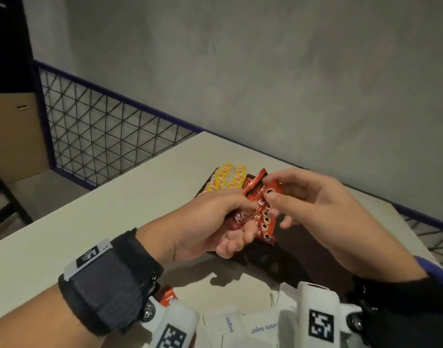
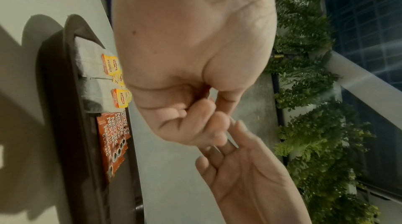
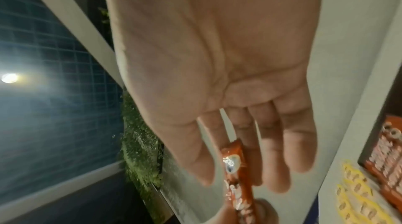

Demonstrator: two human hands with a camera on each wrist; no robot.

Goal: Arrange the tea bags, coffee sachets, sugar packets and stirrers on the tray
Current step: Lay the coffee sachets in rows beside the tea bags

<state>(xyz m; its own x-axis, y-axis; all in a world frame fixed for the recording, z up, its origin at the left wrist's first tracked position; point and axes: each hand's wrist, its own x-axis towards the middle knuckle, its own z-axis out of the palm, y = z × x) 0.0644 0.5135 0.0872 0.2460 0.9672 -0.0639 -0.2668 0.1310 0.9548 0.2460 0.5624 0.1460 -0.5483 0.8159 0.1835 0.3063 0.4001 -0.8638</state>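
Observation:
Both hands hover over a dark tray (image 1: 294,249) on the white table. My left hand (image 1: 234,223) grips a fanned bunch of red coffee sachets (image 1: 260,219). My right hand (image 1: 274,188) pinches the top sachet between thumb and forefinger; in the right wrist view that sachet (image 3: 236,167) stands between its thumb and fingers. Yellow-tagged tea bags (image 1: 228,178) lie in rows at the tray's far left end (image 2: 113,66). More coffee sachets (image 2: 113,135) lie overlapped on the tray beside the tea bags. No stirrers are in view.
White sugar packets (image 1: 253,325) lie on the table near its front edge, between my wrists. One red sachet (image 1: 169,296) lies by my left wrist. A wire-mesh railing (image 1: 102,131) runs behind the table, with a cardboard box (image 1: 12,131) at far left.

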